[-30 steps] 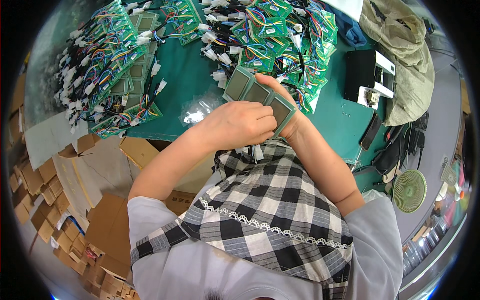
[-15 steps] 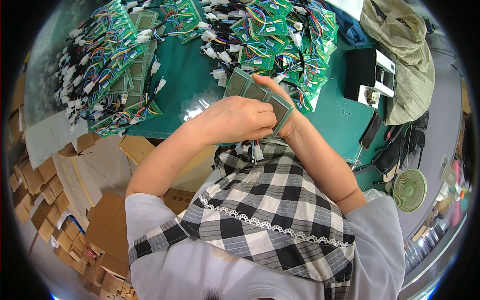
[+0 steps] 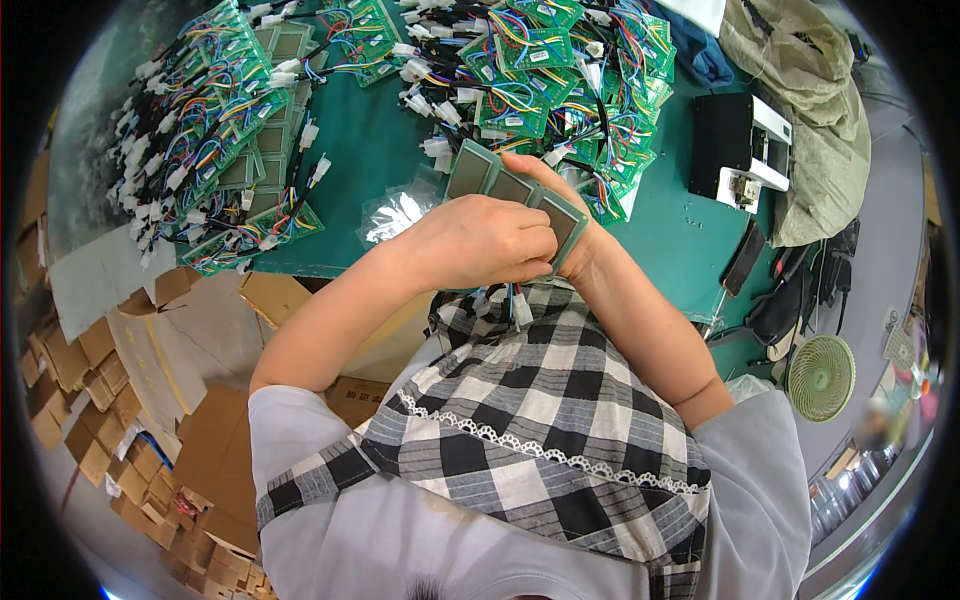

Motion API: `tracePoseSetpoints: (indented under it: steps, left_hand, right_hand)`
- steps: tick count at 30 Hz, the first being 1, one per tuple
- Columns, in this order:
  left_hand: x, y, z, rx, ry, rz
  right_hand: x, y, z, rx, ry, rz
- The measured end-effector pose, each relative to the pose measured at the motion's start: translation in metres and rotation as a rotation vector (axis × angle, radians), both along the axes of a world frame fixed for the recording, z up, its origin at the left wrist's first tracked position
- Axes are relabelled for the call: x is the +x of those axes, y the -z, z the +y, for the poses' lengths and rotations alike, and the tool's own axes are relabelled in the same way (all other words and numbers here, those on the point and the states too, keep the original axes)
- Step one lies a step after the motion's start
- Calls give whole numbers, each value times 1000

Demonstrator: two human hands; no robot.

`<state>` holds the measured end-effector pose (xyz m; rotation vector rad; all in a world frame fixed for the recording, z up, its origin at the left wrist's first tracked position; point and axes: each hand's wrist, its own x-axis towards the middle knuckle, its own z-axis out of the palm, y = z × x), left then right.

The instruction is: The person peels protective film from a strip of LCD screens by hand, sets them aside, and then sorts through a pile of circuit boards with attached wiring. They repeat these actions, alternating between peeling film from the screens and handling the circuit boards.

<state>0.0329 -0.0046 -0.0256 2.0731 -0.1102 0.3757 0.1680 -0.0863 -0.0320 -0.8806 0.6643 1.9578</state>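
Several green circuit boards with grey display screens (image 3: 513,187) lie side by side in a row above my lap, held by my right hand (image 3: 588,240). Its thumb runs along their far edge, and the other fingers are hidden beneath. My left hand (image 3: 490,236) lies over the near side of these boards, fingers curled and pressed together at the screens. What they pinch is hidden. Short wires with white connectors (image 3: 521,308) dangle below the boards against my checked apron (image 3: 560,370).
Heaps of wired circuit boards cover the green table (image 3: 360,140) at left (image 3: 215,130) and centre (image 3: 530,80). A clear plastic bag (image 3: 398,212) lies beside my left wrist. To the right are a black-and-white device (image 3: 740,152), a phone (image 3: 742,258) and a green fan (image 3: 821,378). Cardboard boxes (image 3: 215,450) stand lower left.
The hanging wires and white connectors have shifted slightly to the right and lower. My left hand has moved very slightly over the boards; my right hand keeps its hold.
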Motion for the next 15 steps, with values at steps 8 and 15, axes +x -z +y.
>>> tracePoseSetpoints:
  steps: [8, 15]
  left_hand:
    - [-1, -6, 1, 140, 8, 32]
    - [-1, -4, -1, 111, -1, 49]
  right_hand:
    - [3, 1, 1, 21, -17, 67]
    - [7, 17, -9, 137, 71, 215]
